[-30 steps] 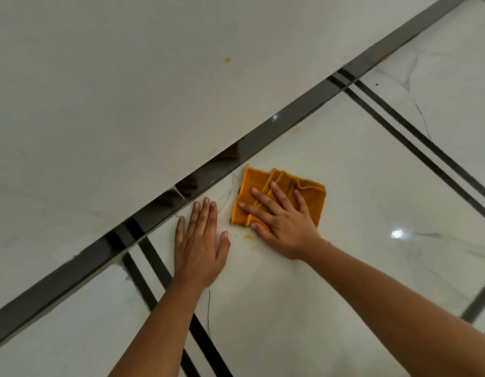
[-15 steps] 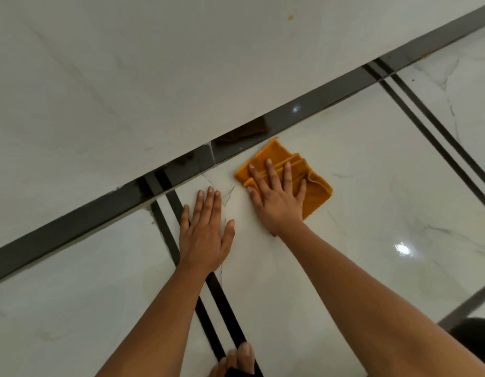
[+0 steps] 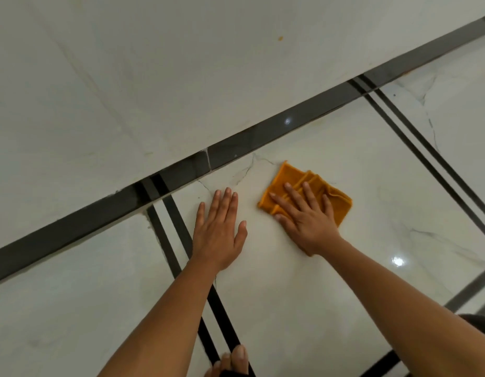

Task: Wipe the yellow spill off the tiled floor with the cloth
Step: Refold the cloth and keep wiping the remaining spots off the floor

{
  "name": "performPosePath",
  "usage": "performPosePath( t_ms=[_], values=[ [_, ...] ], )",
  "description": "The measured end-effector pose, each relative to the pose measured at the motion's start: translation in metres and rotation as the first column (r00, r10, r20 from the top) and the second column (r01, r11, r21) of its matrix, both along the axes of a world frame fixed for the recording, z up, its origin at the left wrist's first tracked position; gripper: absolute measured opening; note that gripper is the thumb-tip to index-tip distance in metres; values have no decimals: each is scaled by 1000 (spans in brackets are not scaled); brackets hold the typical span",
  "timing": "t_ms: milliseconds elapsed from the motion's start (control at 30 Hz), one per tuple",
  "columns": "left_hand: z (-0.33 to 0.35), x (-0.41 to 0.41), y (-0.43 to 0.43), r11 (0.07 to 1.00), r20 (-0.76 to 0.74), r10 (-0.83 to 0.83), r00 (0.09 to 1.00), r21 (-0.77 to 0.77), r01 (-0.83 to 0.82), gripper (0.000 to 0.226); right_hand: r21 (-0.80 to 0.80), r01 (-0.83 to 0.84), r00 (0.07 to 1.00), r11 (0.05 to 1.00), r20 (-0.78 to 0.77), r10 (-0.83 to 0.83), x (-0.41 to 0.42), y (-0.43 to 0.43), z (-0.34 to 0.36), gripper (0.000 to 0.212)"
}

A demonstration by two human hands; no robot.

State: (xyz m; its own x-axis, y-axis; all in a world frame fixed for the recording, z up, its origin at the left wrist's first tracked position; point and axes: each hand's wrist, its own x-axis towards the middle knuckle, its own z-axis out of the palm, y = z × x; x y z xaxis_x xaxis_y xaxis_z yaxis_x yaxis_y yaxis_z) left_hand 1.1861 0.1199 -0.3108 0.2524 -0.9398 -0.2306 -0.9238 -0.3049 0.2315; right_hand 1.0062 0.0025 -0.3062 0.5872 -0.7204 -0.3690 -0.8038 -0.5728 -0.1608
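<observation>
A folded orange cloth [image 3: 290, 177] lies flat on the glossy white tiled floor [image 3: 304, 281], close to the dark skirting strip. My right hand [image 3: 306, 219] presses down on the cloth with its fingers spread over it. Left of the cloth, my left hand [image 3: 219, 229] rests palm-down on the bare tile, fingers together, holding nothing. No yellow spill shows on the floor around the cloth; any under the cloth is hidden. One small yellow speck [image 3: 280, 38] sits on the white wall above.
A dark skirting strip [image 3: 263, 137] runs diagonally where the white wall meets the floor. Double black inlay lines [image 3: 179, 240] cross the tiles at left and at right [image 3: 415, 137]. My toes [image 3: 236, 360] show at the bottom edge.
Yellow drops seen beside the cloth a second ago are gone. My right hand slid the cloth over that spot, then right, away from my left hand. My left hand stayed planted.
</observation>
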Motion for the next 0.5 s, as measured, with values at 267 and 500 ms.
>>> performPosePath(
  t_ms=[267,500],
  values=[
    [1,-15,-44,992,51,-122,991,-15,123,70,-67,-100,995,993,24,102,-27,-22,-4,54],
    [0,-30,-98,979,55,-198,979,-47,200,77,-78,208,975,975,98,-201,-25,-37,-12,57]
  ],
)
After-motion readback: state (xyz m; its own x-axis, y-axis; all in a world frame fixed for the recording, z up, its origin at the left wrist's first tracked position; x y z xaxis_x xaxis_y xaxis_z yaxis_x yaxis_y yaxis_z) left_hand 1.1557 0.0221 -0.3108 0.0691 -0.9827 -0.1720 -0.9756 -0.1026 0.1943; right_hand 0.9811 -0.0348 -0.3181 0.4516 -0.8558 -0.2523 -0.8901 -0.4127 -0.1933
